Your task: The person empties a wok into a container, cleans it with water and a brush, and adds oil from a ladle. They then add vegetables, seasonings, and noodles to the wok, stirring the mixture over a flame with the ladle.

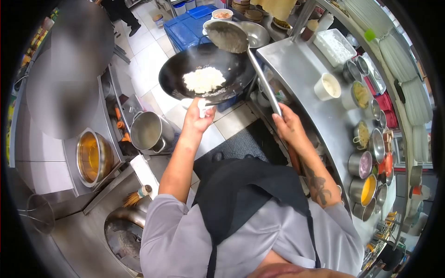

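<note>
My left hand (pixel 199 116) is closed round the near edge of a black wok (pixel 172 76), with a folded white cloth (pixel 202 107) in the grip. Lifted in front of me over the floor, the wok holds a clump of white rice (pixel 204 79). My right hand (pixel 291 124) grips the long metal handle of a ladle (pixel 227 36). The ladle's wide bowl is raised above the wok's far rim, and a coating clings to it.
A steel counter (pixel 296 65) curves along the right with several containers, including a white tub (pixel 327 87). At left stand a large pot (pixel 150 133) and a steel bowl of yellow liquid (pixel 94 157). A blue bin (pixel 187 30) and white bowl (pixel 222 15) lie beyond. Another person's leg (pixel 124 14) shows at the back.
</note>
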Demonstrator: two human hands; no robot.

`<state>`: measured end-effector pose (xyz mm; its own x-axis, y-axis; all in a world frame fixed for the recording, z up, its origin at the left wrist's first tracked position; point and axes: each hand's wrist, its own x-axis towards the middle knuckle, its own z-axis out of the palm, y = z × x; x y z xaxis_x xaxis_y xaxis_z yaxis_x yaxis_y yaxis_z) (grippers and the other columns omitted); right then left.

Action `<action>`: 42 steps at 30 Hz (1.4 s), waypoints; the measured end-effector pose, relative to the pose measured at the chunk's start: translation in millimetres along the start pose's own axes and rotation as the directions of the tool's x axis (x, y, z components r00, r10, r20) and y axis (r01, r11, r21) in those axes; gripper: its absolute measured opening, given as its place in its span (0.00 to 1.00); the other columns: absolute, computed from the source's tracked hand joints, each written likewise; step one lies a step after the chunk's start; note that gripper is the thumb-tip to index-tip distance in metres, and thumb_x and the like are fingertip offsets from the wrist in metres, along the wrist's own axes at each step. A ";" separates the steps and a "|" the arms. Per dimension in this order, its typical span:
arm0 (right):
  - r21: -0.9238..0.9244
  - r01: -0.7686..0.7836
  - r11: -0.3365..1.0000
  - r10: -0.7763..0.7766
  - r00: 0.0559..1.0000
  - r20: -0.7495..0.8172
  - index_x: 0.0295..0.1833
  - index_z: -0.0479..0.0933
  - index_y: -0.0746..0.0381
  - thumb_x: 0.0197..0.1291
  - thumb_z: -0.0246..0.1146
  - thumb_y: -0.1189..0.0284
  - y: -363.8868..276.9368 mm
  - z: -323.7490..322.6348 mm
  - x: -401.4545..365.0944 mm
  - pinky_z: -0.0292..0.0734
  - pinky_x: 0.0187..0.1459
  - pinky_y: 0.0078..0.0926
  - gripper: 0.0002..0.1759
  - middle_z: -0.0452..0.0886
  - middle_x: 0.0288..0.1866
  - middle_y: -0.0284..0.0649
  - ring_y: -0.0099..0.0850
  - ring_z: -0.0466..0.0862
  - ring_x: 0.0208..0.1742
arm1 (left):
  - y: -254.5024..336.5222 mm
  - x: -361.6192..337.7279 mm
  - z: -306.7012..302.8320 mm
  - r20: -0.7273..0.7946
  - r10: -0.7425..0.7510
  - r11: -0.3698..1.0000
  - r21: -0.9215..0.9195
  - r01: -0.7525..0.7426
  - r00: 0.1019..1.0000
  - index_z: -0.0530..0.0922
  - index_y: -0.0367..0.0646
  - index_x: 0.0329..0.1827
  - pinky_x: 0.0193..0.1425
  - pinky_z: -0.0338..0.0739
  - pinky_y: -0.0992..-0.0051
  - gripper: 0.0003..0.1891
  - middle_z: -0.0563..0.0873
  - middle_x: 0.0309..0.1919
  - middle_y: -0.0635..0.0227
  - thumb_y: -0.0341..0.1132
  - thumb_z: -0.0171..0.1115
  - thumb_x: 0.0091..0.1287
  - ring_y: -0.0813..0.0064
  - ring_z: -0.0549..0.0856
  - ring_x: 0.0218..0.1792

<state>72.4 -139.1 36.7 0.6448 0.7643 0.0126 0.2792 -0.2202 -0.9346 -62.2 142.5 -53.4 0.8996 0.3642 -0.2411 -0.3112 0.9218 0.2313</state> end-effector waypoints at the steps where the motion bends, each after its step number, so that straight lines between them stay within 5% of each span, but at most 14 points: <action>1: 0.018 -0.023 1.000 0.022 0.999 0.029 0.65 0.67 0.68 0.70 0.56 0.71 -0.6 2.7 6.0 0.64 0.20 0.17 0.22 0.70 0.22 0.28 0.16 0.69 0.18 | -0.5 -10.2 -8.0 0.001 0.016 0.999 0.029 -0.016 1.000 0.75 0.47 0.37 0.19 0.67 0.80 0.02 0.78 0.26 0.70 0.32 0.53 0.67 0.78 0.76 0.23; 6: -0.101 -0.023 0.995 0.023 1.000 -0.008 0.60 0.68 0.69 0.71 0.54 0.70 5.2 7.6 53.2 0.65 0.17 0.21 0.18 0.70 0.20 0.29 0.19 0.69 0.15 | -32.5 -52.8 11.8 -0.291 0.323 0.869 0.469 -0.161 0.900 0.74 0.44 0.37 0.20 0.68 0.79 0.02 0.78 0.25 0.69 0.28 0.55 0.63 0.75 0.79 0.24; 8: -0.148 -0.098 0.984 0.106 0.993 0.043 0.61 0.69 0.66 0.71 0.54 0.69 21.0 11.3 68.4 0.64 0.16 0.17 0.18 0.70 0.25 0.29 0.16 0.70 0.16 | -53.3 -47.6 -37.3 -0.183 0.358 0.767 0.617 -0.176 0.916 0.75 0.43 0.36 0.19 0.70 0.76 0.02 0.80 0.26 0.68 0.28 0.57 0.62 0.73 0.82 0.25; 9: 0.038 -0.149 0.988 0.145 0.986 0.081 0.55 0.71 0.63 0.71 0.54 0.68 20.7 19.7 64.2 0.64 0.14 0.17 0.13 0.70 0.25 0.29 0.16 0.70 0.15 | -64.9 -54.0 -30.2 -0.132 0.446 0.729 0.627 -0.273 0.885 0.76 0.43 0.35 0.19 0.70 0.74 0.01 0.81 0.26 0.67 0.29 0.59 0.62 0.73 0.82 0.24; 12: 0.372 -0.590 0.717 0.464 0.802 0.377 0.53 0.72 0.60 0.70 0.56 0.68 7.3 26.1 42.9 0.63 0.12 0.16 0.11 0.69 0.24 0.29 0.15 0.67 0.13 | -61.3 -52.2 -10.4 -0.265 0.371 0.770 0.624 -0.135 0.890 0.77 0.43 0.32 0.19 0.70 0.74 0.02 0.82 0.26 0.65 0.30 0.59 0.62 0.74 0.81 0.23; 14: 0.493 -0.690 0.530 0.400 0.716 0.572 0.54 0.71 0.61 0.70 0.56 0.68 15.3 13.6 29.2 0.62 0.11 0.16 0.12 0.69 0.24 0.30 0.15 0.66 0.13 | -37.5 -53.4 -3.2 -0.237 0.191 0.873 0.484 -0.054 0.953 0.76 0.42 0.34 0.16 0.69 0.75 0.04 0.80 0.21 0.67 0.32 0.56 0.64 0.74 0.79 0.20; 17: 0.553 -0.739 0.385 0.449 0.674 0.587 0.55 0.70 0.64 0.71 0.54 0.69 10.7 -4.0 4.0 0.62 0.11 0.16 0.13 0.69 0.24 0.30 0.15 0.65 0.12 | -33.9 -50.5 -24.8 -0.197 -0.109 0.960 0.235 0.154 0.974 0.75 0.44 0.31 0.16 0.69 0.78 0.05 0.80 0.22 0.65 0.33 0.55 0.65 0.73 0.78 0.20; 21: 0.655 -0.680 0.331 0.437 0.725 0.532 0.59 0.69 0.65 0.72 0.52 0.70 4.6 -28.3 -31.3 0.61 0.10 0.17 0.15 0.68 0.23 0.31 0.15 0.64 0.11 | -57.5 -58.1 -31.3 -0.098 -0.280 0.959 0.011 0.283 0.955 0.74 0.46 0.25 0.19 0.69 0.78 0.10 0.78 0.24 0.64 0.34 0.53 0.65 0.73 0.77 0.25; 26: 0.761 -0.523 0.384 0.463 0.822 0.331 0.61 0.69 0.64 0.72 0.52 0.69 13.1 -46.8 -61.4 0.58 0.09 0.18 0.16 0.68 0.24 0.30 0.15 0.62 0.10 | -80.0 -52.9 -7.0 -0.071 -0.328 0.942 0.043 0.331 0.942 0.76 0.45 0.25 0.19 0.68 0.78 0.09 0.79 0.26 0.64 0.33 0.55 0.64 0.74 0.77 0.26; 31: 0.927 -0.366 0.078 0.273 0.902 0.334 0.66 0.62 0.69 0.74 0.44 0.68 14.9 -84.0 -82.0 0.64 0.13 0.18 0.21 0.66 0.28 0.31 0.15 0.64 0.13 | -78.5 -44.6 10.5 -0.055 -0.323 0.934 0.145 0.328 0.945 0.74 0.43 0.28 0.19 0.68 0.78 0.07 0.77 0.26 0.65 0.33 0.56 0.64 0.75 0.76 0.25; 35: 0.910 -0.205 0.361 0.351 0.934 0.071 0.65 0.64 0.68 0.71 0.50 0.70 -18.1 -129.8 -107.1 0.61 0.11 0.16 0.21 0.66 0.27 0.30 0.15 0.65 0.12 | -84.6 -46.6 33.1 -0.050 -0.369 0.919 0.125 0.373 0.928 0.73 0.43 0.28 0.20 0.68 0.78 0.06 0.76 0.26 0.66 0.32 0.57 0.63 0.76 0.75 0.25; 39: 0.452 -0.170 0.876 0.343 0.878 -0.333 0.59 0.68 0.66 0.66 0.57 0.70 -19.3 -161.6 -108.4 0.62 0.14 0.18 0.19 0.70 0.26 0.30 0.17 0.67 0.13 | -83.5 -51.9 31.5 -0.014 -0.407 0.909 0.095 0.407 0.913 0.75 0.44 0.30 0.21 0.69 0.77 0.04 0.80 0.27 0.63 0.32 0.58 0.63 0.73 0.78 0.26; 41: 0.137 -0.154 0.978 0.202 0.852 -0.483 0.56 0.70 0.67 0.64 0.58 0.70 13.6 -180.0 -99.1 0.63 0.14 0.19 0.17 0.71 0.26 0.31 0.18 0.69 0.13 | -85.4 -55.3 31.7 -0.006 -0.419 0.905 0.076 0.418 0.908 0.75 0.44 0.30 0.21 0.69 0.77 0.04 0.79 0.27 0.65 0.32 0.58 0.63 0.74 0.77 0.26; 42: 0.139 -0.165 0.977 0.212 0.840 -0.499 0.55 0.70 0.67 0.64 0.58 0.71 25.9 -186.6 -94.8 0.64 0.14 0.20 0.17 0.71 0.25 0.31 0.18 0.69 0.13 | -86.9 -57.1 32.2 -0.001 -0.420 0.906 0.066 0.419 0.908 0.75 0.44 0.30 0.21 0.69 0.77 0.04 0.79 0.27 0.65 0.32 0.58 0.63 0.74 0.76 0.26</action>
<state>151.3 -330.4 77.6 0.9562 0.2926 -0.0106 0.0679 -0.2569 -0.9640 -76.7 37.3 -29.4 0.9468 -0.0565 -0.3169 0.1153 0.9786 0.1703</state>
